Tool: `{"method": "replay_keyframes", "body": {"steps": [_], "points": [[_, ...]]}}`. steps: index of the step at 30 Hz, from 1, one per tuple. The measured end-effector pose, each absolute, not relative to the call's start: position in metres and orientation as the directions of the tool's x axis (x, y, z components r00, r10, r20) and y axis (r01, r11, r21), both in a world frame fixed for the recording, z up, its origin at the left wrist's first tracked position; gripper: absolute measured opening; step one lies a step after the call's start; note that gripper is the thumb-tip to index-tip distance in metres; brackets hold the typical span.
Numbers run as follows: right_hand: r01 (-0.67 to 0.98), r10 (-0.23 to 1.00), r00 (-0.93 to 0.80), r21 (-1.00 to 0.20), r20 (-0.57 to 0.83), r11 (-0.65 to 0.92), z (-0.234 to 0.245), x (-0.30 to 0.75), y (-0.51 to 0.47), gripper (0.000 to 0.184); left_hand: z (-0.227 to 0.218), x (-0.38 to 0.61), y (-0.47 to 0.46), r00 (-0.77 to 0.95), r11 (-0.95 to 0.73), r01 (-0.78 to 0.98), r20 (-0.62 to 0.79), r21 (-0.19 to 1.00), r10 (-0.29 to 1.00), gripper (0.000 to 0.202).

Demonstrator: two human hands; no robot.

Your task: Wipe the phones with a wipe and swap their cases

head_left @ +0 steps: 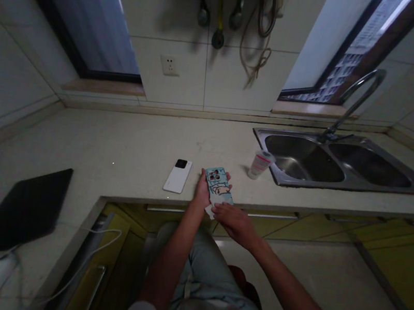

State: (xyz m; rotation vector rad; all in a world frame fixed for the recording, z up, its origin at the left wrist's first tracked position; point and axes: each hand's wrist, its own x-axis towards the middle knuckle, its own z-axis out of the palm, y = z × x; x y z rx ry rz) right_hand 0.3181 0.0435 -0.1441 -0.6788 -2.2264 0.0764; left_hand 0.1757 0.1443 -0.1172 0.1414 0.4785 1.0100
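A phone in a light-blue case with a cartoon picture (221,186) lies back side up in my left hand (202,190). The fingers of that hand wrap round it, with the tips showing at its right edge. My right hand (233,223) is at the phone's lower end, its fingers closed on a white tissue (210,211) that pokes out to the left. The fingers partly cover the tissue and the phone's bottom edge. Just left of my hands, a white phone (177,176) with a black camera block lies on the counter, apart from them.
A clear plastic cup (260,164) with red marks stands on the counter (134,138), right of my hands. Behind it sits a double steel sink (277,179) with a tall faucet (358,90). A flat black panel (20,214) and a white cable (93,249) are at left.
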Motion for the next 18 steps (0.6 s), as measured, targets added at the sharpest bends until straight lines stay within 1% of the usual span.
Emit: {"method": "replay_keyframes", "body": {"steps": [7, 9, 12, 14, 18], "points": [[0.562, 0.526, -0.391, -0.257, 0.756, 0.787, -0.148, 0.333, 0.042, 0.022, -0.122, 0.178, 0.149, 0.419, 0.510, -0.778, -0.302, 0.367, 0.856, 0.068], [0.570, 0.527, -0.387, -0.254, 0.757, 0.782, -0.147, 0.333, 0.047, 0.020, -0.124, 0.178, 0.152, 0.434, 0.539, -0.743, -0.326, 0.397, 0.840, 0.063], [0.584, 0.557, -0.393, -0.269, 0.732, 0.766, -0.148, 0.331, 0.060, 0.019, -0.129, 0.183, 0.156, 0.430, 0.572, -0.676, -0.382, 0.464, 0.818, 0.049], [0.594, 0.593, -0.374, -0.306, 0.713, 0.744, -0.149, 0.330, 0.070, 0.020, -0.133, 0.187, 0.156, 0.366, 0.540, -0.671, -0.405, 0.508, 0.838, 0.045], [0.569, 0.636, -0.331, -0.391, 0.697, 0.724, -0.154, 0.329, 0.088, 0.020, -0.138, 0.193, 0.153, 0.197, 0.417, -0.668, -0.394, 0.616, 0.898, 0.054]]}}
